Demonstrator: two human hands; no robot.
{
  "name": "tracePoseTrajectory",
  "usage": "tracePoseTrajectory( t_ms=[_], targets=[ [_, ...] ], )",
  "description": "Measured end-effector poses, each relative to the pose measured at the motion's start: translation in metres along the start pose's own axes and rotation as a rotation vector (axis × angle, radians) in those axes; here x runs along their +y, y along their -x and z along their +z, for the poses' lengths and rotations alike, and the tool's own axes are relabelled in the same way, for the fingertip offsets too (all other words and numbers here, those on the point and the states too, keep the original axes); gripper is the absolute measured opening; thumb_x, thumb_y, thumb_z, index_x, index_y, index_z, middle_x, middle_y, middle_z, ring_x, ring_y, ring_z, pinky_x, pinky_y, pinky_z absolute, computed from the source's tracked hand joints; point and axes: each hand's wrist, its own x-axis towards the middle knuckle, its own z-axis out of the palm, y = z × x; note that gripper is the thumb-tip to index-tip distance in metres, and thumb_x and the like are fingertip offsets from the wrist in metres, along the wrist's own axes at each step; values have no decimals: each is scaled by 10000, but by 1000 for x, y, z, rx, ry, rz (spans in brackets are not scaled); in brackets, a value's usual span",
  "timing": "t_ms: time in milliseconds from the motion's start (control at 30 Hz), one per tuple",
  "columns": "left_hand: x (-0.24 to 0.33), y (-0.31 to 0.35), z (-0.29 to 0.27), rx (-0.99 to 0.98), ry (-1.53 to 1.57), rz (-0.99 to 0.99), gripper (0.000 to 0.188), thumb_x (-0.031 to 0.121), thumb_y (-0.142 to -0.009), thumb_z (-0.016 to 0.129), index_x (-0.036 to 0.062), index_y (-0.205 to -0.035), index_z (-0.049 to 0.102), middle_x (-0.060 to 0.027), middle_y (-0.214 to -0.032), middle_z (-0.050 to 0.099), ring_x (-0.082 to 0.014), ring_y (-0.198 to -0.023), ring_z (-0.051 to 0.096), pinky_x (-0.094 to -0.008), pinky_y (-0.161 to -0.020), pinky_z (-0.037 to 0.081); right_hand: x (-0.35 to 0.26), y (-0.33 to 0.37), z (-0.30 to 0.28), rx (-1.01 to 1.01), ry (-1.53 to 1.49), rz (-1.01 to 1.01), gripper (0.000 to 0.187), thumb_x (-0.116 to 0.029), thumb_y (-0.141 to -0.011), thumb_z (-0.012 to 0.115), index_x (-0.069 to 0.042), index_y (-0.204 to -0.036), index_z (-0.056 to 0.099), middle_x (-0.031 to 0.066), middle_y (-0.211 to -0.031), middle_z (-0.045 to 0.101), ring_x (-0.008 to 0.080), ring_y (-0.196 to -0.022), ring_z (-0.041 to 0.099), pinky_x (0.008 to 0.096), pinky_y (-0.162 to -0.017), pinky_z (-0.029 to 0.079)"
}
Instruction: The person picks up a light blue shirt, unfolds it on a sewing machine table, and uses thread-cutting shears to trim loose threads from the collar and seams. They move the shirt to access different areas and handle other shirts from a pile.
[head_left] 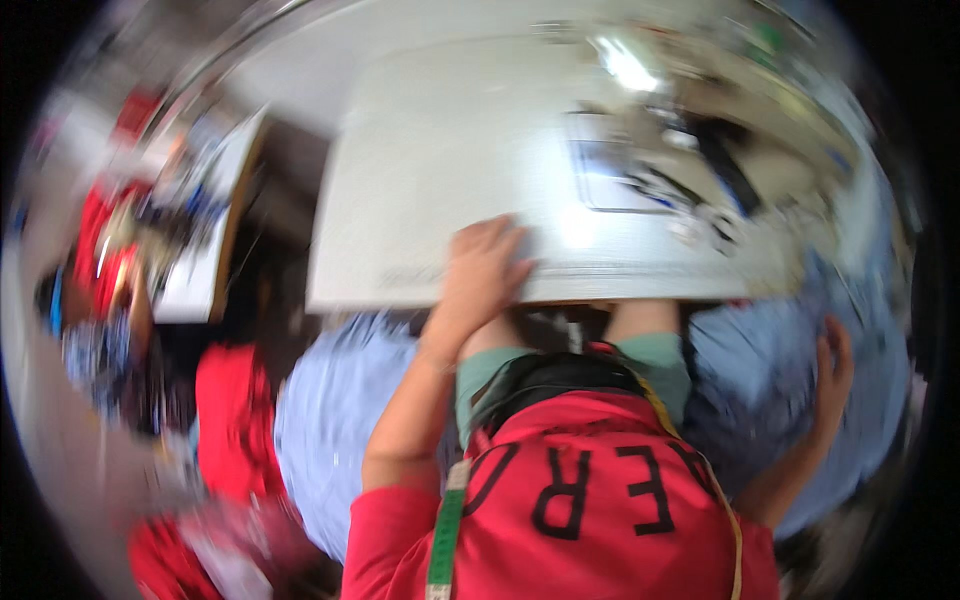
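Observation:
My left hand rests palm down on the white tabletop close to its front edge. Its fingers are stretched out and nothing is in them. At the right, my right hand is over a heap of light blue cloth, fingers apart; whether it touches the cloth is unclear. More light blue cloth bulges up beside my left arm. A green and white tape measure hangs down over my red shirt. Motion blurs the picture.
What looks like a sewing machine, blurred, stands at the table's right, with small dark tools near it. Red cloth lies left of the blue pile. Another person sits at a cluttered table farther left.

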Motion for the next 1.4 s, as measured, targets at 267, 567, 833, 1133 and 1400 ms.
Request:
tracePoseTrajectory(
  t_ms=[267, 567, 833, 1133, 1400],
  targets=[
    [-2, 19, -6, -76, -138, -40, 366, 184, -882, 520, 8, -1203, 532, -197, -1279, 489, -382, -1157, 446, -443, -991, 343, 28, 83, -42, 284, 651, 144, 497, -85, -729, 667, -108, -1210, 544, 152, -1225, 513, 337, -1145, 465, 440, -958, 383],
    [7, 16, -6, -134, -133, -19, 336, 158, -910, 501, -6, -1202, 516, -180, -1299, 470, -376, -1154, 431, -451, -977, 352, 61, 104, -91, 580, 218, 469, 246, -140, -776, 675, -69, -999, 600, 52, -945, 577, 194, -904, 552, 270, -785, 396],
    [53, -6, -26, -180, 413, -93, 282, 137, -862, 565, -29, -1091, 569, -178, -1207, 538, -319, -1119, 499, -397, -989, 353, -23, 90, -115, 610, -650, -244, 174, -28, -737, 636, -72, -880, 547, 11, -841, 483, 127, -833, 476, 218, -768, 355],
    [213, -76, -18, -639, 1177, 201, 703, 262, -815, 706, -37, -1340, 345, -158, -1300, 462, -240, -1209, 442, -348, -1019, 338, -225, -60, 11, -107, -702, -772, 198, -94, -771, 646, -22, -932, 555, 93, -880, 541, 207, -840, 559, 310, -748, 447],
    [116, -109, -114, -129, 1500, -284, 573, 383, -894, 582, -49, -1255, 474, -129, -1196, 558, -204, -1099, 532, -325, -956, 409, -247, -118, 110, -597, -1248, -519, 499, -188, -818, 658, -33, -1245, 451, 62, -1181, 470, 122, -1045, 491, 269, -914, 395]
  ],
)
